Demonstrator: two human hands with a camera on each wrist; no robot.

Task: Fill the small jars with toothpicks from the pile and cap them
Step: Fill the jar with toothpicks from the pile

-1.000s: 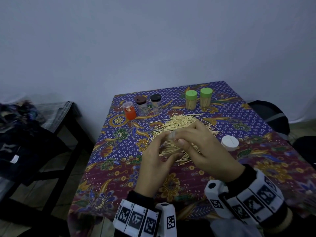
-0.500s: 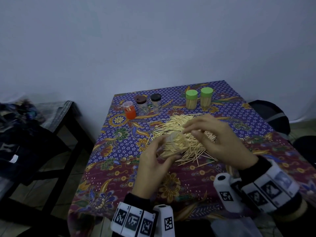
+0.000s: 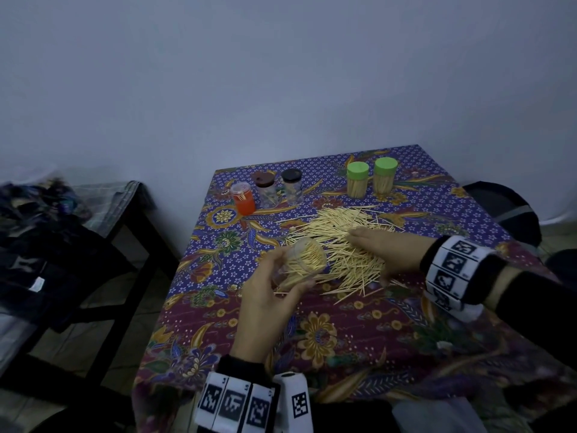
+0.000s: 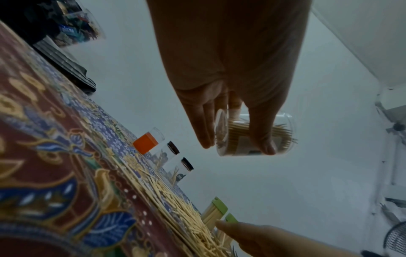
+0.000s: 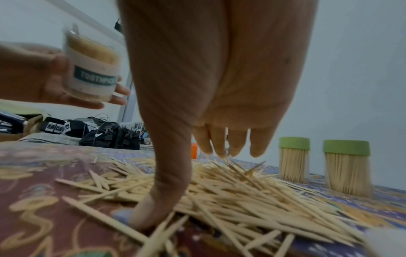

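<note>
My left hand (image 3: 274, 285) grips a clear uncapped jar (image 3: 304, 260) packed with toothpicks, tilted with its mouth up and to the right, above the patterned tablecloth. The same jar (image 4: 255, 137) shows in the left wrist view between thumb and fingers, and the jar (image 5: 92, 69) appears at the upper left of the right wrist view. My right hand (image 3: 387, 251) lies spread over the toothpick pile (image 3: 343, 232), fingers straight, thumb tip down among the sticks. In the right wrist view the toothpick pile (image 5: 230, 187) lies under those fingers (image 5: 230, 144).
Two green-capped full jars (image 3: 371, 179) stand at the back right. An orange jar (image 3: 243, 198) and two dark-capped jars (image 3: 278, 187) stand at the back left. A dark bench with clothes (image 3: 46, 232) is left of the table (image 3: 343, 354); a dark bag (image 3: 502, 207) sits to the right.
My right hand left the jar's mouth, swung right and dropped flat onto the pile. The left hand keeps holding the jar, now seen with its open mouth uncovered.
</note>
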